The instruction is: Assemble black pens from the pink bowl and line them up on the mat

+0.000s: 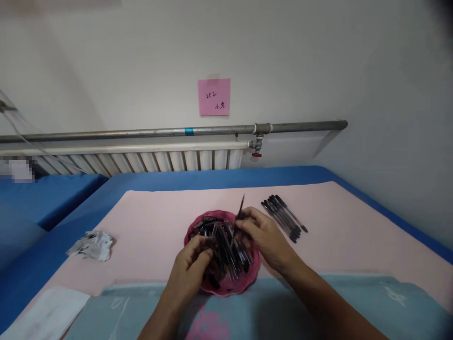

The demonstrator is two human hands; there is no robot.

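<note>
A pink basket (231, 289) in the middle is filled with loose pen parts (230, 250), clear barrels and dark pieces among them. Over its right side, my right hand (264, 233) is closed, pinching a slim dark pen piece (241, 206) whose pointed tip sticks up. My left hand (191, 262) is over the left side of the basket, thumb and fingers pinched together above the parts. What they hold there blends with the dark parts behind and cannot be made out. Several black-capped pens (285, 217) lie side by side just right of the basket.
A crumpled piece of paper or plastic (94, 245) lies on the pink table cover (148, 226) at the left. White paper (49, 311) is at the lower left. A blue-green cloth (354, 302) runs along the near edge. Behind stand a radiator (191, 159) and pipe (141, 133).
</note>
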